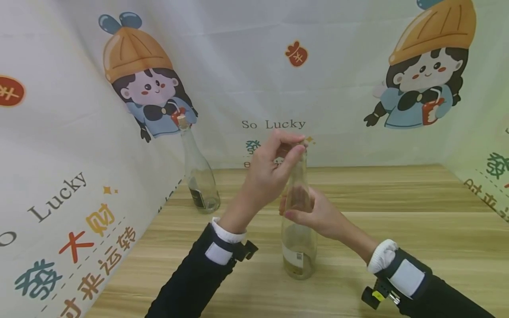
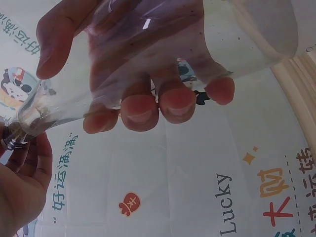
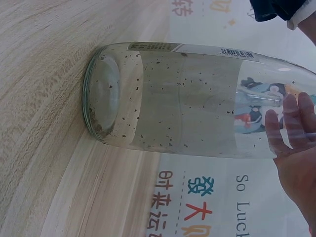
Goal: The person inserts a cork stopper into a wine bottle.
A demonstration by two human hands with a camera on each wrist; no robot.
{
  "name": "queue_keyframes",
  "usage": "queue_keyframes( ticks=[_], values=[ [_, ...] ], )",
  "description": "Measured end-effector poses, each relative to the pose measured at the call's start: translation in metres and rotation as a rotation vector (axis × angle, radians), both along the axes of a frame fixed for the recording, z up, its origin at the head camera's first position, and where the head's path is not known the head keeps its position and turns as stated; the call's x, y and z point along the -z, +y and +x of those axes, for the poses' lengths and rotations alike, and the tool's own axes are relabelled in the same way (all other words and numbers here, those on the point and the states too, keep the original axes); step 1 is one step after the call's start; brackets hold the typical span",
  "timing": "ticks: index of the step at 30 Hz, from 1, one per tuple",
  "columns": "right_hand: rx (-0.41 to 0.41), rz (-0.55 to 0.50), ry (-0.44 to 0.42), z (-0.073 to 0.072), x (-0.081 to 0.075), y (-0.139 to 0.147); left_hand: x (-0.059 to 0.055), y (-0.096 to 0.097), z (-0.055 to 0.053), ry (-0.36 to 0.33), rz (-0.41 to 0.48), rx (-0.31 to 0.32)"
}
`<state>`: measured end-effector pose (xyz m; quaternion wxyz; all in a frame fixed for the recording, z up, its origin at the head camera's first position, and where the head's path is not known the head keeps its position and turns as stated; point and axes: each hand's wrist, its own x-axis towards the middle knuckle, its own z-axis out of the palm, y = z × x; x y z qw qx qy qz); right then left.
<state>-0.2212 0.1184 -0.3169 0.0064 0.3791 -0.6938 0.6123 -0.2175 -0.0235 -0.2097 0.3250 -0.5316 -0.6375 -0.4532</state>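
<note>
A clear glass bottle (image 1: 296, 238) with a pale label stands upright on the table in the head view. My left hand (image 1: 268, 170) pinches the top of its neck with thumb and forefinger; whether a stopper is between them is hidden. In the left wrist view something brownish shows at the bottle neck (image 2: 37, 121), too blurred to name. Lower down, my right hand (image 1: 322, 216) grips the bottle's body, and its fingers show past the glass in the left wrist view. Small dark specks dot the glass in the right wrist view, where the bottle's base (image 3: 101, 96) meets the wood.
A second clear bottle (image 1: 200, 181), closed by a cork (image 1: 182, 122), stands at the table's back left, near the cloth. The wooden table (image 1: 377, 190) is bounded at the back and sides by a printed cloth (image 1: 338, 101) with cartoon figures and lettering.
</note>
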Motion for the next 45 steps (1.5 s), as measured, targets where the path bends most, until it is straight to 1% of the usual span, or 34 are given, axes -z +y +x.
queue_keyframes(
  ticks=[3, 5, 8, 10, 15, 16, 17, 21, 23, 24, 28, 31, 33, 38, 42, 45],
  values=[
    [0.001, -0.003, -0.002, 0.006, -0.005, -0.002, 0.001, 0.001, 0.000, 0.005, 0.009, -0.006],
    [0.006, 0.000, 0.003, 0.007, -0.006, -0.002, 0.002, 0.002, 0.000, 0.003, 0.020, -0.009],
    [0.011, -0.002, -0.002, 0.006, -0.005, -0.002, 0.004, 0.005, -0.001, -0.001, 0.056, 0.005],
    [0.013, -0.002, -0.006, 0.003, -0.001, -0.001, 0.006, 0.007, -0.004, -0.005, 0.084, 0.011],
    [0.018, 0.009, -0.001, -0.007, 0.009, 0.002, 0.018, 0.014, -0.023, -0.003, 0.144, 0.031],
    [0.015, 0.012, 0.004, -0.007, 0.008, 0.000, 0.020, 0.013, -0.026, 0.000, 0.154, 0.032],
    [0.011, 0.016, 0.005, -0.006, 0.006, -0.002, 0.021, 0.012, -0.027, 0.003, 0.167, 0.033],
    [-0.007, 0.019, 0.005, 0.002, -0.003, -0.012, 0.015, 0.007, -0.016, 0.026, 0.206, 0.031],
    [-0.014, 0.024, -0.003, 0.003, -0.005, -0.014, 0.012, 0.005, -0.010, 0.031, 0.223, 0.032],
    [-0.021, 0.024, -0.001, 0.002, -0.004, -0.014, 0.011, 0.005, -0.009, 0.029, 0.230, 0.032],
    [0.009, 0.045, -0.012, -0.003, 0.003, -0.008, 0.010, 0.010, -0.006, 0.008, 0.235, 0.048],
    [0.045, 0.052, 0.000, -0.004, 0.008, -0.001, 0.009, 0.016, -0.005, -0.012, 0.205, 0.063],
    [0.053, 0.047, 0.031, -0.002, 0.007, 0.002, 0.008, 0.018, -0.005, -0.016, 0.183, 0.068],
    [0.045, 0.035, 0.070, 0.008, -0.002, 0.000, 0.010, 0.018, -0.007, -0.001, 0.153, 0.053],
    [0.053, 0.049, 0.078, 0.015, -0.009, -0.005, 0.017, 0.017, -0.016, 0.003, 0.153, 0.038],
    [0.052, 0.066, 0.080, 0.015, -0.010, -0.009, 0.021, 0.014, -0.023, -0.002, 0.164, 0.033]
  ],
)
